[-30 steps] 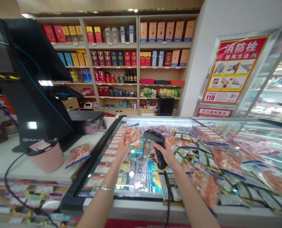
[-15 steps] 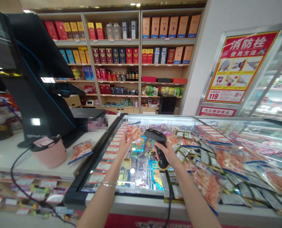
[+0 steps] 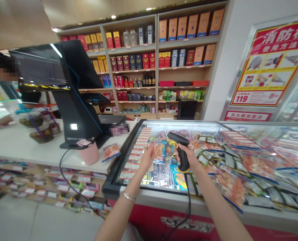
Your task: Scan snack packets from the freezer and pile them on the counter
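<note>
My right hand (image 3: 187, 155) is wrapped round the handle of a black barcode scanner (image 3: 180, 142), its head tilted to the left. A cable hangs down from the scanner's base. In my left hand (image 3: 149, 155) is a clear snack packet (image 3: 158, 153) with orange-pink contents, held low over the glass-topped freezer (image 3: 113, 185). More packets of the same look and dark green-and-silver packets (image 3: 207, 157) lie heaped on the freezer to the right of the scanner. Another orange snack packet (image 3: 111, 151) rests on the white counter at the left.
On the white counter (image 3: 70, 162) stand a pink container (image 3: 88, 154), a black register screen (image 3: 80, 100) and tubs of food (image 3: 42, 130). A person (image 3: 3, 68) is at the far left. Shelves of boxes (image 3: 132, 62) line the back.
The view has turned left, bringing a person and more of the counter into sight. My left hand has lowered the packet towards the glass. My right hand still holds the scanner.
</note>
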A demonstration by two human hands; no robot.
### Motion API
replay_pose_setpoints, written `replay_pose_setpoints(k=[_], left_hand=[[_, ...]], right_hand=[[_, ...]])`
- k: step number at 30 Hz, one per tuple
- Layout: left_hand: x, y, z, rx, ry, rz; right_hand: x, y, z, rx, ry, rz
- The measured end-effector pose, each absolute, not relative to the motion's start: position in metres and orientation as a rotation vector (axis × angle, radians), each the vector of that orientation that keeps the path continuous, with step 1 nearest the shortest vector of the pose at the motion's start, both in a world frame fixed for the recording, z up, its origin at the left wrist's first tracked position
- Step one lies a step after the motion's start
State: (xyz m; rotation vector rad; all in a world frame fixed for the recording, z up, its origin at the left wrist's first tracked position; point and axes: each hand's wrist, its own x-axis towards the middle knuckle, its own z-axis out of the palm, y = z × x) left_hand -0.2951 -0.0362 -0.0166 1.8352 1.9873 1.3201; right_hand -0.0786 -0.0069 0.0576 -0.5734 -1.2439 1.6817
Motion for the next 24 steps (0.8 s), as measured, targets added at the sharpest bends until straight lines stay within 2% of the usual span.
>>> replay_pose_setpoints(k=[6,11,18,24], left_hand=[[-0.347,-0.053,-0.009,1.764,2.3,1.302],[-0.37,-0.071,-0.009,1.756,2.671,1.449],[-0.37,-0.069,-0.022,1.803,2.637,1.41],[-0.374,-0.068,-0.025,1.773,2.574,1.527]], right_hand=[[-0.095,-0.029,0.047,-0.565,-1.238,1.723],[-0.118,-0.036,0.033,-0.476,-1.156,1.84],[-0.14,-0.034,0.008,-0.5,-1.086,1.965],[-0.14,-0.032,0.005,-0.517,-1.077,1.951]])
